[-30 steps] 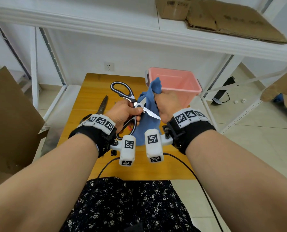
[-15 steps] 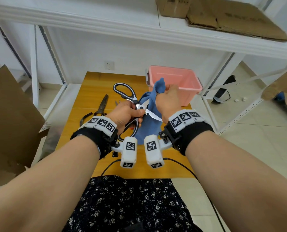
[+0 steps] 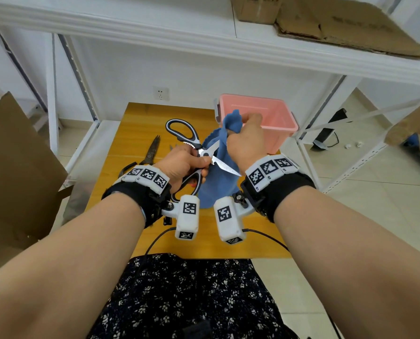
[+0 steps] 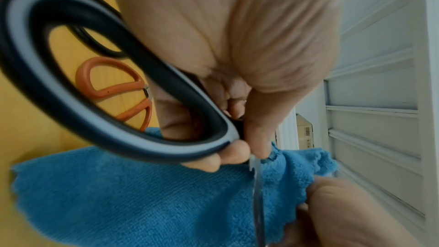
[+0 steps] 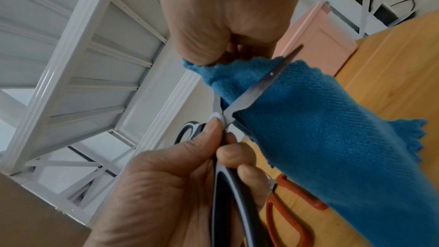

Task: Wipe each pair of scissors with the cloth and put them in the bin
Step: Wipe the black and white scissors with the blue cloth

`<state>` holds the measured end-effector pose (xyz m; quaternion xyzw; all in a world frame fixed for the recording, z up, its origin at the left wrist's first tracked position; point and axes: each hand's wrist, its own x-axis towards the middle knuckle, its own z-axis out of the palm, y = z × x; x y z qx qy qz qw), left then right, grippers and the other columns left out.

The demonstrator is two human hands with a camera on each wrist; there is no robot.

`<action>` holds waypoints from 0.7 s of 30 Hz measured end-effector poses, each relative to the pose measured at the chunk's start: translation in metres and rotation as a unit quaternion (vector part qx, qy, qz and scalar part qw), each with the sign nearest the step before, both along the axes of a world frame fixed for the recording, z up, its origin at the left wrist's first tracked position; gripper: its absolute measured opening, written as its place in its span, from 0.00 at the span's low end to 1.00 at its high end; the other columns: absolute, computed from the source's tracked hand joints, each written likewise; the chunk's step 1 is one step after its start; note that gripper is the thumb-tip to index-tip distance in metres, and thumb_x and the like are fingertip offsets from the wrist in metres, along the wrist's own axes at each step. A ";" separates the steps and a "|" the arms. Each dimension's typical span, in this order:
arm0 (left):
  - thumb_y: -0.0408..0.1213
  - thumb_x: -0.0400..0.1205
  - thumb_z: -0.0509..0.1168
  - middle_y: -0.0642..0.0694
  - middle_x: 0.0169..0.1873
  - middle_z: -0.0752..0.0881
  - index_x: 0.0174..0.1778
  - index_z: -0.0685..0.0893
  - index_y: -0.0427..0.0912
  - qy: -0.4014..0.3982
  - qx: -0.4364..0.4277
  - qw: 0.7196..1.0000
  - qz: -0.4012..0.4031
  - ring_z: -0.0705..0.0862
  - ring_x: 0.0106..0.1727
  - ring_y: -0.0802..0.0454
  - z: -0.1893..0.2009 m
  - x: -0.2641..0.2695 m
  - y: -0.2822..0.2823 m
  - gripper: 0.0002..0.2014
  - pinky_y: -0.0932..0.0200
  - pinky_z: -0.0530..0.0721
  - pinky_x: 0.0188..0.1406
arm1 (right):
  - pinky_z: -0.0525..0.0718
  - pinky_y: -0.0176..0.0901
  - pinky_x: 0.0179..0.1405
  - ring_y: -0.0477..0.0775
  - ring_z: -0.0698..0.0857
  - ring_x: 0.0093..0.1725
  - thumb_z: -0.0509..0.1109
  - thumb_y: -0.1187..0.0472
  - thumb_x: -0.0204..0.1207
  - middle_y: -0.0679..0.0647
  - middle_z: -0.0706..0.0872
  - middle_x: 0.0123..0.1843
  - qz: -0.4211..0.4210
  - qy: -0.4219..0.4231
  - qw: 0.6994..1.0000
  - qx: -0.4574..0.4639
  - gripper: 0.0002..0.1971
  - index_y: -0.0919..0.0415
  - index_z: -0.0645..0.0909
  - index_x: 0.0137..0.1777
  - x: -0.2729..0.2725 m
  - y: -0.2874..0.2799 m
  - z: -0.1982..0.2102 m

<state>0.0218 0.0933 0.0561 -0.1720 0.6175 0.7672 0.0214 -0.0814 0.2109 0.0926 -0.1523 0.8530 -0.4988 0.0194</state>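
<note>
Wiping the open kitchen scissors, mid-step.

My left hand grips the black-and-white kitchen scissors at the pivot, above the table; my right hand pinches the blue cloth round one blade. Bare blade points toward 4 o'clock, handles toward 10. Next, I judge: draw the cloth tipward, then close and carry to the pink bin at 1 o'clock.

Upper blade of blk/white scissors wrapped in blue cloth, hidden under right hand. Orange scissors: only handles show, blades behind left hand. Dark scissors handles partly behind left wrist
</note>
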 end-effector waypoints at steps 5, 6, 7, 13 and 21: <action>0.27 0.84 0.64 0.40 0.27 0.77 0.59 0.72 0.39 -0.004 0.001 1.000 0.000 0.79 0.24 0.48 -0.002 0.000 0.000 0.10 0.59 0.77 0.22 | 0.82 0.48 0.43 0.57 0.85 0.45 0.68 0.65 0.80 0.55 0.81 0.43 -0.016 -0.019 0.999 -0.039 0.19 0.65 0.67 0.68 0.000 0.001 -0.003; 0.27 0.84 0.64 0.39 0.27 0.77 0.59 0.72 0.39 -0.006 0.003 1.000 0.004 0.79 0.23 0.48 -0.001 0.001 0.000 0.10 0.59 0.77 0.21 | 0.84 0.49 0.44 0.56 0.85 0.46 0.69 0.64 0.79 0.54 0.81 0.43 -0.015 -0.025 0.999 -0.043 0.21 0.64 0.67 0.68 0.000 0.001 -0.003; 0.27 0.85 0.63 0.39 0.27 0.76 0.59 0.72 0.39 -0.008 0.005 1.000 0.008 0.79 0.22 0.48 0.000 0.002 0.000 0.10 0.61 0.76 0.19 | 0.86 0.50 0.46 0.56 0.86 0.46 0.71 0.63 0.78 0.54 0.82 0.44 -0.012 -0.029 0.999 -0.040 0.23 0.63 0.67 0.69 -0.001 0.001 -0.002; 0.27 0.85 0.62 0.38 0.27 0.76 0.59 0.73 0.38 -0.006 0.013 1.000 0.009 0.78 0.21 0.48 0.003 0.003 0.001 0.08 0.61 0.75 0.18 | 0.84 0.43 0.44 0.49 0.84 0.44 0.72 0.62 0.77 0.51 0.80 0.45 -0.011 -0.023 1.000 -0.008 0.25 0.62 0.66 0.70 -0.006 0.001 0.004; 0.26 0.84 0.64 0.41 0.26 0.80 0.60 0.71 0.40 -0.009 0.026 1.000 0.006 0.78 0.24 0.47 -0.001 0.000 -0.001 0.12 0.58 0.78 0.22 | 0.77 0.39 0.37 0.46 0.80 0.38 0.68 0.63 0.80 0.48 0.77 0.40 -0.033 -0.006 0.999 -0.015 0.17 0.63 0.68 0.66 -0.007 0.003 0.000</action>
